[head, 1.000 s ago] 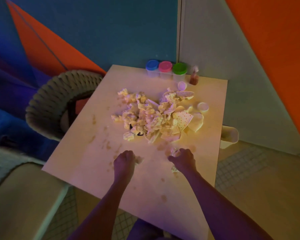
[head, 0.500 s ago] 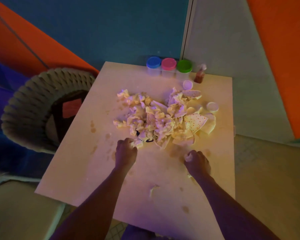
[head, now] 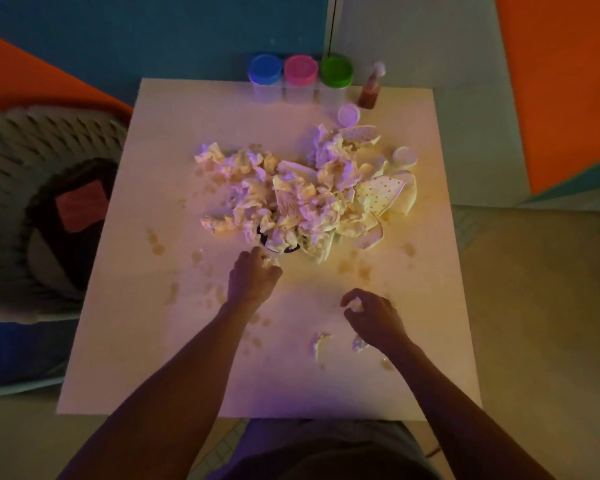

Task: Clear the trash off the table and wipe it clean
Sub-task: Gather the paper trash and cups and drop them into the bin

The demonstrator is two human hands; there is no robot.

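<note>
The left hand [head: 253,277], fingers curled on a scrap, touches the trash pile [head: 298,195] just ahead; the right hand [head: 371,315] pinches paper, farther back.

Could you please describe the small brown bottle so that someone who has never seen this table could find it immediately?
Look at the far edge of the table, where three clear tubs stand in a row. Just right of the green-lidded tub stands the brown bottle. It alone is slim and dark with a pale cap.
</note>
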